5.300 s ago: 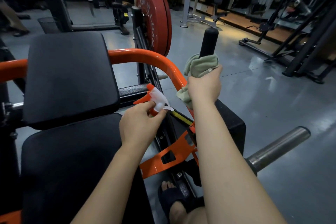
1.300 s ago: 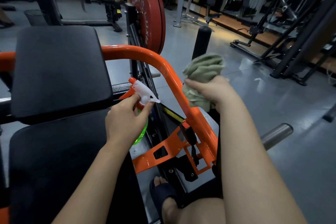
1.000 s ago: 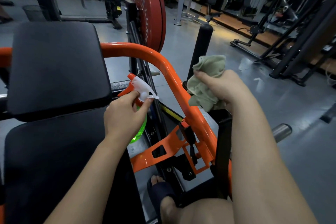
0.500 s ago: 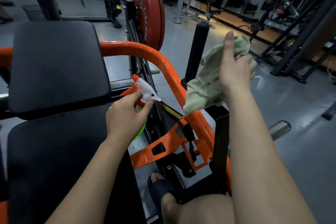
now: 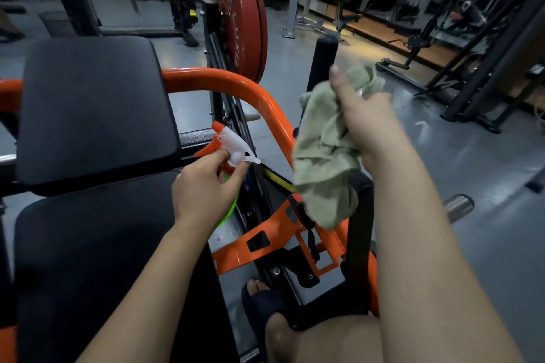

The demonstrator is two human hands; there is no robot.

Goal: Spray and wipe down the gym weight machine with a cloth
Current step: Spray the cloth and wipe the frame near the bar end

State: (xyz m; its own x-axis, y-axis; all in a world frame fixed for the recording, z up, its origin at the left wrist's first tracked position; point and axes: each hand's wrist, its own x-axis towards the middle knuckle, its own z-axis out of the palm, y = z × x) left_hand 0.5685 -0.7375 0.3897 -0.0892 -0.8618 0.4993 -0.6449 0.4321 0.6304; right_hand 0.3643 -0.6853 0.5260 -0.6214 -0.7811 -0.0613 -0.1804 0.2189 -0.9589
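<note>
The weight machine has an orange curved tube [image 5: 236, 82], black pads [image 5: 88, 109] and an upright black handle [image 5: 324, 59]. My right hand [image 5: 365, 118] grips a pale green cloth [image 5: 324, 156], which hangs loose in front of the orange tube, just below the handle. My left hand [image 5: 206, 186] holds a spray bottle [image 5: 236, 147] with a white and orange trigger head and a green body, mostly hidden by the hand, beside the seat pad [image 5: 88, 244].
A red weight plate [image 5: 239, 18] sits on the machine behind the tube. A steel peg [image 5: 457, 203] sticks out at the right. My sandalled foot [image 5: 262, 298] rests on the base. Other dark machines [image 5: 472, 38] stand on the grey floor behind.
My right hand left the black handle, moved the cloth down along the orange tube, then lifted it; the cloth now hangs loose. The left hand with the bottle has barely moved.
</note>
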